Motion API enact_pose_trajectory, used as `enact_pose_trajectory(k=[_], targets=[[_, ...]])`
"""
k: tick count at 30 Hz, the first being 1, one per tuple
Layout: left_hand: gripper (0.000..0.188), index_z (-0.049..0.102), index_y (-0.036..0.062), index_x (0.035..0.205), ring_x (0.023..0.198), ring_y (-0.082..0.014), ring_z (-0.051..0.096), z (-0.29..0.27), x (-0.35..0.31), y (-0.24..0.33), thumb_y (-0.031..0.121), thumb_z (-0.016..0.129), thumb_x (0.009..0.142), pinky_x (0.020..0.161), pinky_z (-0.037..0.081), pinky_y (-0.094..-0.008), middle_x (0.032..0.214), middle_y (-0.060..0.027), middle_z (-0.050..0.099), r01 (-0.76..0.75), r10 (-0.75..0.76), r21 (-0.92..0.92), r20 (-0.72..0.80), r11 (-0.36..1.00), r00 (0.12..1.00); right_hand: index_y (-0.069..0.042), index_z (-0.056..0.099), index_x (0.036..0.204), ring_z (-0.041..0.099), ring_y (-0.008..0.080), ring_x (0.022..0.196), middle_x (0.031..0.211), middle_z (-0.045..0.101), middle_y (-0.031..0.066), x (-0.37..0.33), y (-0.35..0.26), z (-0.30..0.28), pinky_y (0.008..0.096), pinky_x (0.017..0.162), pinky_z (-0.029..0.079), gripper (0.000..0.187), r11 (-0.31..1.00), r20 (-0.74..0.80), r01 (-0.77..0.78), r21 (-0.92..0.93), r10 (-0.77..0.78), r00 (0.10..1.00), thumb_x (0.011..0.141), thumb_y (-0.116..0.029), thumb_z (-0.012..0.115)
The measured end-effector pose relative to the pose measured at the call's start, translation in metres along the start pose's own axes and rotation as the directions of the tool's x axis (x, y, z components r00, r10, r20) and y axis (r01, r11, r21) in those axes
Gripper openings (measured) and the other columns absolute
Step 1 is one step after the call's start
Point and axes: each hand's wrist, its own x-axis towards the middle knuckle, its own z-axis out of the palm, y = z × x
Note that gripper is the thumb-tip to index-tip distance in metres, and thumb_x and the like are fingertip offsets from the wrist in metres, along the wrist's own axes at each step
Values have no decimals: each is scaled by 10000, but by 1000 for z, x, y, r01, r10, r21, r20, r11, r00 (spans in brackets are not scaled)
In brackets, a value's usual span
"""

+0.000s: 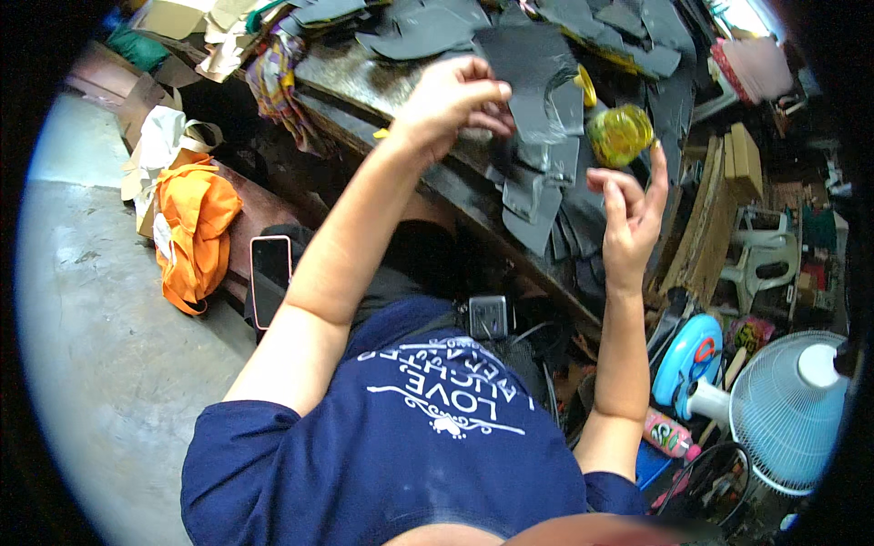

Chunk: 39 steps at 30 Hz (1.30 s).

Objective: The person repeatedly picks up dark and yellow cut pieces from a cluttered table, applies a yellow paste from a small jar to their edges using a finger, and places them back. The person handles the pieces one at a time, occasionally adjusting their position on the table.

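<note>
My left hand [460, 105] is raised over the near edge of the bench, its fingers curled in toward the thumb. The thumb tip comes up to the left edge of a dark grey sheet [533, 68]; whether anything small is pinched there is hidden. My right hand [633, 214] has its index finger stretched up beside a see-through jar with yellow contents [621, 136], the other fingers loosely bent and nothing visible in them. A round yellow piece [585, 86], perhaps a lid, stands next to the jar. Cut grey pieces [533, 205] lie below the sheet.
More cut dark sheets [419, 32] cover the far bench. At left are an orange cloth bag [196, 227] and a phone [271, 280]. A fan [787, 409], a pink bottle [669, 434] and a white plastic chair [760, 255] are at right.
</note>
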Motion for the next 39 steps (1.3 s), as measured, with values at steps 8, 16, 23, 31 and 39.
enact_pose_trajectory(k=[8, 16, 23, 31, 39], targets=[[216, 618, -170, 884, 801, -314, 727, 3, -11, -12, 42, 654, 866, 699, 630, -337, 884, -251, 683, 57, -64, -186, -35, 981, 997, -66, 196, 1536, 648, 125, 884, 949, 692, 100, -13, 19, 5, 269, 893, 486, 691, 994, -15, -87, -70, 86, 996, 946, 11, 548], [241, 594, -161, 976, 832, -317, 722, -1, -10, -11, 58, 652, 892, 724, 623, -336, 920, -263, 685, 96, -104, -229, -20, 969, 994, -64, 205, 1534, 647, 120, 876, 954, 694, 103, -17, 20, 6, 265, 880, 488, 693, 987, -16, -61, -151, 59, 998, 940, 18, 552], [233, 591, -167, 974, 833, -323, 720, -1, -8, -12, 44, 648, 891, 724, 623, -353, 926, -270, 682, 99, -106, -233, -21, 967, 994, -67, 205, 1535, 643, 115, 872, 953, 694, 96, -18, 19, 7, 258, 882, 480, 699, 979, -26, -63, -194, 60, 998, 937, 15, 558], [232, 595, -167, 972, 833, -314, 721, -2, -10, -9, 46, 646, 893, 728, 623, -344, 932, -269, 683, 105, -109, -237, -5, 966, 994, -73, 215, 1535, 642, 112, 868, 938, 696, 89, -18, 19, 7, 259, 877, 481, 700, 979, -30, -58, -195, 53, 998, 934, 9, 565], [238, 594, -154, 997, 838, -303, 721, -3, -11, -9, 54, 646, 893, 729, 624, -339, 929, -254, 685, 93, -93, -243, 11, 965, 996, -72, 220, 1533, 642, 112, 868, 947, 697, 87, -18, 18, 8, 258, 874, 483, 700, 968, -29, -60, -245, 54, 998, 931, 10, 567]])
